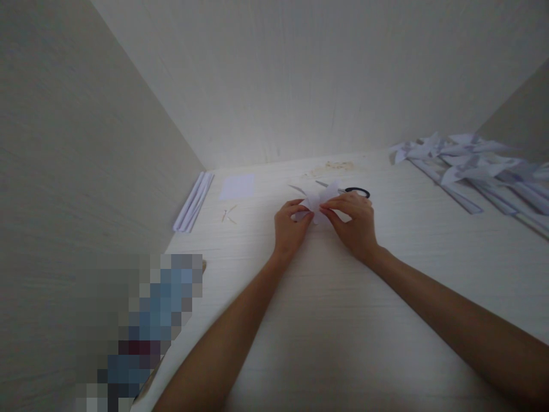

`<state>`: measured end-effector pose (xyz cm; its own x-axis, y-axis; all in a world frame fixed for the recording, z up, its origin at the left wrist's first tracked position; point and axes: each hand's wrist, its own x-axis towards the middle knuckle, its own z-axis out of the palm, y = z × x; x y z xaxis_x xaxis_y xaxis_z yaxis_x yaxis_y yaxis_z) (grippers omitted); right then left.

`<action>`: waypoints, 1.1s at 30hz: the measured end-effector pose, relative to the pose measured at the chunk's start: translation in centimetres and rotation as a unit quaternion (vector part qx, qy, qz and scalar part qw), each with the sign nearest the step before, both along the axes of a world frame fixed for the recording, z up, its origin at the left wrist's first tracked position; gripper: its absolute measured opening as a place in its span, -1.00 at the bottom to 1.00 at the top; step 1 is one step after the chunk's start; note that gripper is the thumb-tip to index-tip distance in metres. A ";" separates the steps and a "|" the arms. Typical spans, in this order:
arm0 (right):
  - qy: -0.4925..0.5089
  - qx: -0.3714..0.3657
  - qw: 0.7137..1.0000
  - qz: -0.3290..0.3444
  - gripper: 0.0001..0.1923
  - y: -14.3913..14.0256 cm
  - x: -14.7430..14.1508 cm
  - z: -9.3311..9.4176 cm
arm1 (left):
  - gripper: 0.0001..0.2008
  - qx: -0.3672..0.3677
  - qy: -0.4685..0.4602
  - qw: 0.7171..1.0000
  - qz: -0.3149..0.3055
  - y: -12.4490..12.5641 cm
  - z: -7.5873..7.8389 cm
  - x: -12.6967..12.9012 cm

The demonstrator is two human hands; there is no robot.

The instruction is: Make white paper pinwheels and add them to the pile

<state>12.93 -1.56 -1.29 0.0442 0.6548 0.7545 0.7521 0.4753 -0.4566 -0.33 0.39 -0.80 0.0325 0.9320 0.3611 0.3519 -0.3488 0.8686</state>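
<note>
Both my hands meet over a small folded white paper piece in the middle of the pale table. My left hand pinches its left side with fingertips. My right hand pinches its right side. The paper has pointed flaps sticking up and out. Just behind my right hand lie scissors with a black handle loop, their blades partly hidden by the paper.
A bundle of rolled white paper sticks lies along the left wall. A flat white paper square and a few small pins sit nearby. A heap of finished paper pinwheels fills the right back corner. A blurred patch sits lower left.
</note>
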 end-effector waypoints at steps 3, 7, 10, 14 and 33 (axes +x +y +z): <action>-0.004 0.006 1.000 -0.007 -0.91 0.0 -0.1 -0.1 | -0.94 -0.003 -0.002 1.000 0.018 0.0 0.0 0.0; 0.001 -0.005 1.000 -0.018 -0.89 0.0 -0.1 -0.2 | -0.94 0.015 0.002 0.999 0.034 -0.1 -0.1 0.0; 0.006 -0.013 1.000 -0.018 -0.89 0.0 -0.1 -0.2 | -0.94 0.022 0.001 0.999 0.047 -0.1 -0.1 0.0; 0.007 -0.016 1.000 -0.020 -0.87 -0.1 -0.1 0.0 | -0.95 0.012 -0.002 0.999 0.047 -0.2 -0.3 0.0; -0.010 -0.013 1.000 -0.007 -0.89 0.0 -0.1 -0.3 | -0.95 -0.020 -0.040 0.998 0.051 0.2 -0.4 0.0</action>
